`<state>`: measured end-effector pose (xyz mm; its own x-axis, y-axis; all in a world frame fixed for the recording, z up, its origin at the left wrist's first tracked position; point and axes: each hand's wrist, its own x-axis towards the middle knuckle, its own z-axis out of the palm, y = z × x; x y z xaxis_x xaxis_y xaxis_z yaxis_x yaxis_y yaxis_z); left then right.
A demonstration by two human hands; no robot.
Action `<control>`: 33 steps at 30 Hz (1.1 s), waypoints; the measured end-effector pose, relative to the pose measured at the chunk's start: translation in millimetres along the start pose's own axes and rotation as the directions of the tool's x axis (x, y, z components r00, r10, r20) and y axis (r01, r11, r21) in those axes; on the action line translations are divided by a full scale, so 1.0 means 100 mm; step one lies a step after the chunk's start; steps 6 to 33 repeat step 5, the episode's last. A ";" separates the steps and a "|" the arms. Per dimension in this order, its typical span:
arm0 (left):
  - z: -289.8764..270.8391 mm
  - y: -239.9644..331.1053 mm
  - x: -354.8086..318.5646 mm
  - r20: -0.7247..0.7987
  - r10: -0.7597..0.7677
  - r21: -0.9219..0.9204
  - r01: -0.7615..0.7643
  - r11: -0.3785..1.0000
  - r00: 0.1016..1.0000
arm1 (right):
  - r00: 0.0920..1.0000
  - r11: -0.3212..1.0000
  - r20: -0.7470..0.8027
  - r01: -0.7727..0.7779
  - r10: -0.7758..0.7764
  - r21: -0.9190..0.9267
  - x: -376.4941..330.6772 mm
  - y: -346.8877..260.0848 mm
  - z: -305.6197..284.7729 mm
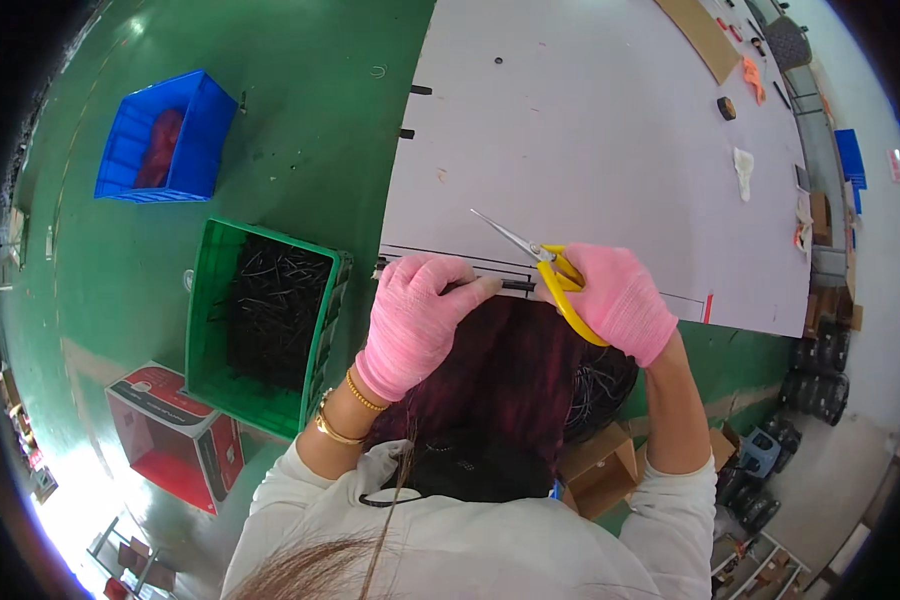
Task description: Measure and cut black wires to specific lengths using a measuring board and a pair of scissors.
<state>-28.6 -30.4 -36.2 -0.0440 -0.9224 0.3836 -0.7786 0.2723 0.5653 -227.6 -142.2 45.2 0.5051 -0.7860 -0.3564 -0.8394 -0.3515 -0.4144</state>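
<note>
My left hand [412,320], in a pink glove, is closed on a thin black tube [517,285] lying along the table's near edge. Thumb and fingertips press on it from above, and part of its length is hidden under them. Yellow-handled scissors [568,295] sit in my pink-gloved right hand [618,302]. Their slim metal blades point to the far left over the table, slightly apart from the tube. The right fingertips are close to the tube's right end; whether they touch it I cannot tell. Dark lines and a red mark [709,308] are drawn on the pale tabletop [570,150] near this edge.
Left of the table stands a green crate [342,300] full of short black pieces [280,310]. Beyond it is a blue crate [202,140] with a dark red bundle. A black tape roll [726,108] and a white cloth [743,172] lie at the table's right.
</note>
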 end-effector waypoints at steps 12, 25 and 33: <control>-0.02 0.00 0.01 0.010 0.007 -0.018 -0.007 1.000 1.000 | 0.982 0.959 0.113 -0.118 0.152 -0.257 0.09 -0.04 -0.03; -0.02 0.00 0.01 0.010 0.007 -0.018 -0.007 1.000 1.000 | 0.982 0.959 0.113 -0.118 0.152 -0.257 0.09 -0.04 -0.03; -0.02 0.00 0.01 0.010 0.007 -0.018 -0.007 1.000 1.000 | 0.982 0.959 0.113 -0.118 0.152 -0.257 0.09 -0.04 -0.03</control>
